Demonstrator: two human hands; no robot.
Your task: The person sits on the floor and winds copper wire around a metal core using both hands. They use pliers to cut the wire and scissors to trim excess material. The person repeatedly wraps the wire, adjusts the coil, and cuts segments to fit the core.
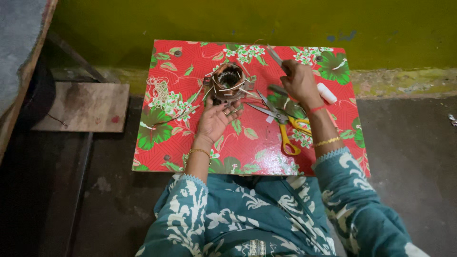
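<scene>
A round motor stator (229, 82) with copper windings and pale paper strips sticking out stands on a low table covered in red floral cloth (190, 66). My left hand (216, 119) rests palm up against the stator's near side, fingers touching its base. My right hand (299, 81) is raised over the table's right half, closed around a thin grey metal tool (275, 56) that points up and away. Yellow-handled scissors (282, 124) lie open on the cloth just below my right wrist.
A small white roll (326, 93) lies right of my right hand. A loose bundle of thin thread or wire (159, 88) lies on the table's left part. A wooden board (85, 105) sits on the dark floor at left; a yellow-green wall (238, 24) runs behind.
</scene>
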